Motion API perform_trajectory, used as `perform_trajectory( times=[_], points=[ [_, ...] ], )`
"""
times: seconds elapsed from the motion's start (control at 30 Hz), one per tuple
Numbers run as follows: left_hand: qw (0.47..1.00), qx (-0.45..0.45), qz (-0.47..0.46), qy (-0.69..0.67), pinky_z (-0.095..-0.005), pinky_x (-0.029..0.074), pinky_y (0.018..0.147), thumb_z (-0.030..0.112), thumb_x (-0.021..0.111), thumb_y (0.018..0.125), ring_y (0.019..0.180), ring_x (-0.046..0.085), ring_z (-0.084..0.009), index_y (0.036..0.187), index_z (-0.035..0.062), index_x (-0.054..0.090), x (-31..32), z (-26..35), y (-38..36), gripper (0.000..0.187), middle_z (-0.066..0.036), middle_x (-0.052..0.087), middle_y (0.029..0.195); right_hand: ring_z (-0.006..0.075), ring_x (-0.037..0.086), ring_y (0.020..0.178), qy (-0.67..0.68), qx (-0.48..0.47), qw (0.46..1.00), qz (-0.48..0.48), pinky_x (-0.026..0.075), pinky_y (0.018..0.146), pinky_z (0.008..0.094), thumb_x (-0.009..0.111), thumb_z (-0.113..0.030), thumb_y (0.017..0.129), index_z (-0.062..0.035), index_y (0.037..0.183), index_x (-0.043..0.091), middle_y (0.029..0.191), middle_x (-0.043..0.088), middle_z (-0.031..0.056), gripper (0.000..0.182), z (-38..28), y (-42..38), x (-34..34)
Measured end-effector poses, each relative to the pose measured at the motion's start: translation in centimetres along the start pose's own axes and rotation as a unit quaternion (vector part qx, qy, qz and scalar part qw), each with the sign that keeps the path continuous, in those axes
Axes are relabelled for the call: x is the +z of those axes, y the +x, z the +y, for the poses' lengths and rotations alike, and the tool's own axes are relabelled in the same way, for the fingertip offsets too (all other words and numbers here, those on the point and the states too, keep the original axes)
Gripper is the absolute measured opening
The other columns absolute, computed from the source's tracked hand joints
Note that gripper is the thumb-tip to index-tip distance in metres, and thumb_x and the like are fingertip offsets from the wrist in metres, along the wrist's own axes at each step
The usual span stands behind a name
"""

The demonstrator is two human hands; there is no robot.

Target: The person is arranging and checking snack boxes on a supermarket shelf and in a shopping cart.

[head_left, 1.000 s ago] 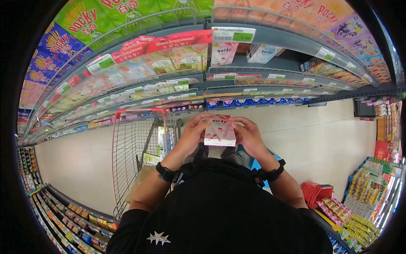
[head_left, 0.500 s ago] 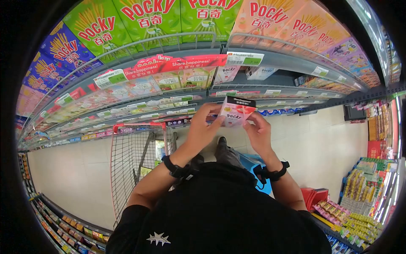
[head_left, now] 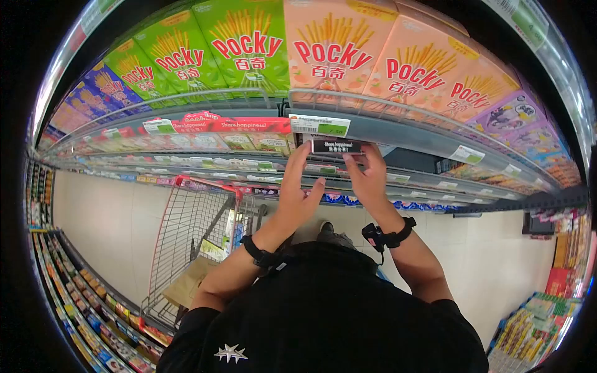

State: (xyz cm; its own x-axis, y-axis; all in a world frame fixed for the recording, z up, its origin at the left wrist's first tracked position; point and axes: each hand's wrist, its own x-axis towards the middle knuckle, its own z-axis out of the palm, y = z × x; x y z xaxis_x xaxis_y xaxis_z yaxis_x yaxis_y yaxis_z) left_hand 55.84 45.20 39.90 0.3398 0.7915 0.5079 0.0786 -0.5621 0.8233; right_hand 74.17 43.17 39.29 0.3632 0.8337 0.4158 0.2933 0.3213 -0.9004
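Observation:
A Pocky box (head_left: 336,147) sits at the opening of the shelf below the top row, its black end with "Share happiness!" facing me. The fingertips of my left hand (head_left: 300,189) press against its left side, while the thumb stands apart below. My right hand (head_left: 368,180) grips its right side, thumb on the near lower edge and fingers along the side. Just above the box is a price tag (head_left: 319,126) on the shelf edge. The rest of the box is hidden in the shelf and behind my fingers.
Green Pocky boxes (head_left: 245,46) and peach-coloured Pocky boxes (head_left: 333,50) line the top shelf behind a wire rail (head_left: 385,104). A shopping cart (head_left: 193,217) with a few items stands left of me. Another stocked shelf (head_left: 93,311) runs at lower left, and a product display (head_left: 535,329) at lower right.
Both hands have carried the Pocky box up and forward to the shelf, tipping it so its black end faces me. The left thumb has come off it. My view has shifted to the right.

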Motion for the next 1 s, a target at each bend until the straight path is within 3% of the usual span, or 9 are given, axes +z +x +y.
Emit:
perform_trajectory(
  times=[0.1,0.27,0.33,0.57,0.6,0.8,0.87,0.93,1.0],
  points=[
    [0.999,-0.039,0.003,0.028,-0.0409,0.035,0.111,0.001,0.065,0.084,0.138,0.039,-0.0353,0.15,-0.0022,0.03,1.4,-0.4,-0.8,0.075,-0.024,0.037,0.15,0.025,0.069,0.088,-0.07,0.009,0.997,-0.04,0.055,0.078,0.0351,0.069,-0.003,0.087,0.0016,0.114,0.062,0.105,0.063,0.0156,0.028,0.8,0.0,-0.4],
    [0.992,-0.106,0.023,0.068,-0.0417,0.025,0.118,0.006,0.066,0.084,0.144,0.029,-0.0415,0.15,-0.0111,0.017,3.4,0.7,-1.2,0.084,-0.032,0.028,0.153,0.0334,0.065,0.096,-0.128,-0.002,0.989,-0.079,0.05,0.087,0.0421,0.068,-0.015,0.09,-0.0011,0.113,0.064,0.106,0.065,0.0166,0.028,2.7,-0.4,-0.5],
    [0.988,-0.118,0.036,0.087,-0.0428,0.028,0.115,0.006,0.066,0.085,0.145,0.029,-0.0377,0.152,-0.0087,0.014,4.1,0.5,-1.3,0.086,-0.029,0.027,0.155,0.0279,0.069,0.091,-0.184,-0.094,0.976,-0.065,0.053,0.081,0.0374,0.067,-0.009,0.09,0.0022,0.119,0.061,0.107,0.064,0.0172,0.031,3.0,-0.3,-0.5],
    [0.978,-0.143,0.092,0.12,-0.0397,0.028,0.115,0.015,0.067,0.086,0.145,0.03,-0.0344,0.152,-0.0098,0.01,7.0,0.0,-0.4,0.091,-0.028,0.027,0.156,0.0349,0.067,0.097,-0.147,-0.059,0.977,-0.14,0.052,0.086,0.0427,0.061,-0.006,0.093,0.002,0.128,0.056,0.114,0.063,0.0234,0.036,3.0,-0.6,-1.6],
    [0.977,-0.118,0.127,0.123,-0.0381,0.034,0.111,0.014,0.068,0.085,0.135,0.042,-0.0334,0.147,-0.0106,0.022,7.3,0.1,0.4,0.081,-0.028,0.041,0.144,0.0375,0.066,0.098,-0.132,-0.06,0.98,-0.133,0.052,0.087,0.044,0.06,-0.005,0.093,0.0023,0.13,0.053,0.116,0.063,0.0248,0.038,3.1,-0.4,-1.4],
    [0.969,-0.148,0.183,0.072,-0.0389,0.045,0.095,0.016,0.073,0.082,0.106,0.055,-0.0269,0.121,-0.0051,0.04,8.7,0.4,3.3,0.055,-0.019,0.053,0.115,0.0481,0.061,0.104,-0.125,-0.055,0.979,-0.149,0.049,0.088,0.0483,0.053,-0.005,0.095,0.0052,0.128,0.05,0.114,0.062,0.0314,0.035,3.1,0.4,-1.4],
    [0.966,-0.165,0.191,0.06,-0.0385,0.045,0.095,0.016,0.075,0.081,0.106,0.055,-0.0269,0.121,-0.0049,0.041,9.0,0.7,3.3,0.057,-0.019,0.054,0.115,0.0502,0.059,0.104,-0.131,-0.021,0.977,-0.168,0.048,0.089,0.0491,0.051,-0.006,0.095,0.006,0.125,0.051,0.112,0.062,0.033,0.032,3.0,0.3,-1.6],
    [0.961,-0.183,0.199,0.048,-0.0382,0.045,0.094,0.016,0.077,0.08,0.106,0.056,-0.027,0.121,-0.0048,0.041,9.3,0.9,3.4,0.058,-0.019,0.055,0.115,0.0532,0.057,0.101,-0.117,0.0,0.978,-0.173,0.046,0.085,0.0566,0.053,-0.003,0.091,0.0049,0.12,0.053,0.109,0.06,0.035,0.03,3.3,0.1,-1.6],
    [0.958,-0.165,0.228,0.057,-0.0402,0.045,0.095,0.01,0.079,0.073,0.108,0.057,-0.0329,0.125,-0.0054,0.038,9.6,1.0,3.7,0.069,-0.023,0.054,0.116,0.0534,0.057,0.101,-0.12,-0.017,0.978,-0.171,0.046,0.085,0.0567,0.053,-0.003,0.091,0.0055,0.119,0.053,0.108,0.06,0.0353,0.029,3.5,0.1,-1.7]
  ],
)
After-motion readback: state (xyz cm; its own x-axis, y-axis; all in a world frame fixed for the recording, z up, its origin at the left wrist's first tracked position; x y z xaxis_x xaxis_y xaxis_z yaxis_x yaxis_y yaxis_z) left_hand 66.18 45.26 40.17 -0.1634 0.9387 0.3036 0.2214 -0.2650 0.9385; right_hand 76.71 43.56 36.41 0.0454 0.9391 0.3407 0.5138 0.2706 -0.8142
